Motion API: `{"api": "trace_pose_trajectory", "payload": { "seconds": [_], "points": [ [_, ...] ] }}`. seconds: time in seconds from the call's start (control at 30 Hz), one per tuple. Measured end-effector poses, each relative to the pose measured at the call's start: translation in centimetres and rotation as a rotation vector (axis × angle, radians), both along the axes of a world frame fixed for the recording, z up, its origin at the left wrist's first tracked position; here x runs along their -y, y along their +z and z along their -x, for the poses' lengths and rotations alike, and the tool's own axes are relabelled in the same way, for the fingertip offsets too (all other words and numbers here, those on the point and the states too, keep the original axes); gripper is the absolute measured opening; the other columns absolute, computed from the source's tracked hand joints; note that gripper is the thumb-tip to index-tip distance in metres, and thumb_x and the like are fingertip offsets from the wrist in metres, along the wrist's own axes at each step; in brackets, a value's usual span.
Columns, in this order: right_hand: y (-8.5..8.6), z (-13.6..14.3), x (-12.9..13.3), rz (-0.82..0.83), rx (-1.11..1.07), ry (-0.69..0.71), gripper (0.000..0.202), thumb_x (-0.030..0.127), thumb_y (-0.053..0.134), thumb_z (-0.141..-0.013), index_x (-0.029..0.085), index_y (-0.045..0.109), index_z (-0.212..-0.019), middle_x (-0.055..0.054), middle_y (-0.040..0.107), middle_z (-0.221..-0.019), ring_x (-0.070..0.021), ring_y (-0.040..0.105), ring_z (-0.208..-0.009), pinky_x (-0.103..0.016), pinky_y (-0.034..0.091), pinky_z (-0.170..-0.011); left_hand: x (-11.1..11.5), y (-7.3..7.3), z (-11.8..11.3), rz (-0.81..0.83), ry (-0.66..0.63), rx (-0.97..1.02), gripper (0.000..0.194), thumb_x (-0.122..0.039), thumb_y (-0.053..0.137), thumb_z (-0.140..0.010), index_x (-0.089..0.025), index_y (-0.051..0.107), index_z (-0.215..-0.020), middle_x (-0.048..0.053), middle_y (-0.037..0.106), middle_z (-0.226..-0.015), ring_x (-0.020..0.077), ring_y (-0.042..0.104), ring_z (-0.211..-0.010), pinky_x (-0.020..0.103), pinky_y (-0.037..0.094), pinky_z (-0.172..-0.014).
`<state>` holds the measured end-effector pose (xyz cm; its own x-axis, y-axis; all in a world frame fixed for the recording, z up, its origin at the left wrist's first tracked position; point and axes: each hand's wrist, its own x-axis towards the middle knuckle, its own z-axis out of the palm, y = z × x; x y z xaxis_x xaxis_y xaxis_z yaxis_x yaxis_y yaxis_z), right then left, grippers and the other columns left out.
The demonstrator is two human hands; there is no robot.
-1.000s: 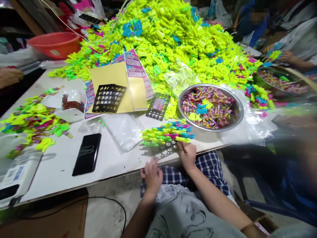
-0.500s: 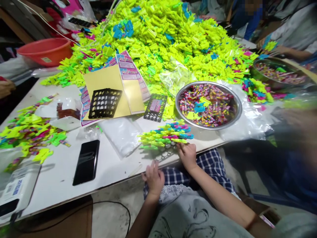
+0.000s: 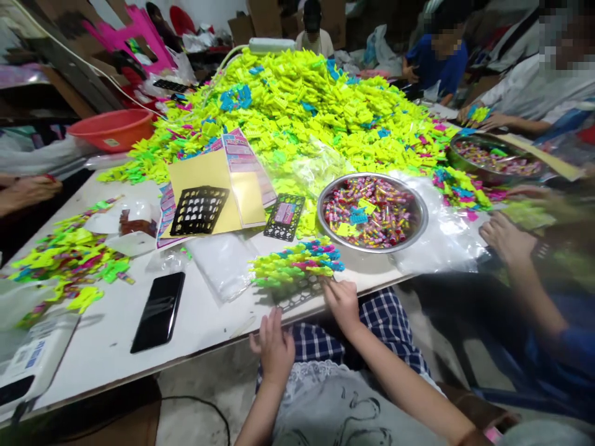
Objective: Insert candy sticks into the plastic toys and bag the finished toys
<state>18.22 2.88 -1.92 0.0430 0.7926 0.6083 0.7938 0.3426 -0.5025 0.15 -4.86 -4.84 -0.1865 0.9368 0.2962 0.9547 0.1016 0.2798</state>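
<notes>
A black perforated plastic rack (image 3: 300,297) lies flat near the table's front edge. Colourful plastic toy pieces (image 3: 297,263) in yellow, green, blue and pink stand packed in rows over it. My right hand (image 3: 343,305) has curled fingers closed on the rack's right front corner, close below the toys. At the rack's front left edge, my left hand (image 3: 273,341) rests with its fingers stretched out and nothing in it. Behind the rack, a steel bowl (image 3: 421,226) holds many small candy tubes (image 3: 376,210) with a few toy pieces on top.
A large heap of yellow toys (image 3: 297,118) covers the back. A phone (image 3: 158,313) lies left, beside plastic bags (image 3: 220,263). Printed cards (image 3: 199,167) carry another black rack (image 3: 199,210). At right, a co-worker's hand (image 3: 509,238) is near a second bowl (image 3: 497,158); other people sit behind.
The head view has tilted up and shifted, showing more people at the back. A co-worker's hand has come into clearer view at right. My hands stay by the rack.
</notes>
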Motion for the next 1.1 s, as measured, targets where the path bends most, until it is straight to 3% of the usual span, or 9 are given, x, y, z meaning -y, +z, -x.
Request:
{"api": "trace_pose_trajectory", "payload": {
  "seconds": [0.13, 0.27, 0.33, 0.5, 0.73, 1.1],
  "points": [
    [0.6, -2.9, 0.4, 0.073, -0.129, -0.028, 0.015, 0.025, 0.053, -0.083, 0.016, 0.063, -0.089, -0.007, 0.067, -0.083, -0.0191, 0.057, -0.076, -0.034, 0.038, -0.074, 0.0, 3.4, -1.4, -0.025, -0.005, 0.103, 0.044, -0.017, 0.039, -0.080, -0.020, 0.044, -0.123, 0.012, 0.050, -0.124, 0.0270, 0.042, -0.116, 0.048, 0.027, -0.095],
    [0.9, -4.4, -1.7, 0.144, -0.083, 0.116, 0.020, 0.031, 0.057, -0.078, 0.016, 0.061, -0.091, -0.008, 0.066, -0.087, -0.0216, 0.055, -0.081, -0.033, 0.039, -0.072, -2.3, 6.0, -4.9, -0.057, -0.249, 0.251, 0.034, -0.021, 0.041, -0.082, -0.019, 0.050, -0.114, 0.007, 0.059, -0.110, 0.0198, 0.050, -0.105, 0.034, 0.036, -0.092],
    [1.0, -4.4, -2.7, 0.135, -0.024, 0.194, 0.014, 0.028, 0.055, -0.079, 0.018, 0.062, -0.085, -0.007, 0.065, -0.079, -0.0212, 0.054, -0.075, -0.031, 0.039, -0.065, -4.0, 6.5, -6.7, -0.052, -0.267, 0.276, 0.030, -0.025, 0.043, -0.082, -0.017, 0.052, -0.110, 0.007, 0.059, -0.108, 0.0197, 0.051, -0.103, 0.033, 0.037, -0.092],
    [1.4, -4.2, -4.1, 0.053, 0.070, 0.326, 0.015, 0.020, 0.050, -0.079, 0.026, 0.063, -0.074, -0.007, 0.062, -0.066, -0.0233, 0.051, -0.064, -0.034, 0.034, -0.057, -7.1, 6.0, -9.2, -0.063, -0.127, 0.284, 0.022, -0.031, 0.051, -0.079, -0.017, 0.056, -0.094, 0.007, 0.061, -0.091, 0.0217, 0.053, -0.090, 0.034, 0.042, -0.079],
    [2.0, -4.5, -4.6, -0.019, 0.110, 0.429, 0.026, 0.014, 0.048, -0.076, 0.035, 0.063, -0.068, -0.008, 0.059, -0.059, -0.0260, 0.051, -0.063, -0.040, 0.032, -0.058, -8.2, 4.9, -10.1, -0.043, 0.017, 0.212, 0.014, -0.031, 0.054, -0.077, -0.018, 0.059, -0.080, 0.007, 0.058, -0.078, 0.0243, 0.049, -0.081, 0.035, 0.039, -0.070],
    [1.3, -4.7, -4.5, 0.017, 0.135, 0.405, 0.026, 0.013, 0.046, -0.076, 0.033, 0.063, -0.075, -0.009, 0.061, -0.065, -0.0249, 0.054, -0.066, -0.041, 0.036, -0.060, -8.3, 4.9, -10.0, -0.071, -0.025, 0.210, 0.022, -0.030, 0.042, -0.085, -0.019, 0.060, -0.082, 0.006, 0.061, -0.079, 0.0212, 0.050, -0.079, 0.031, 0.036, -0.071]
  ]
}}
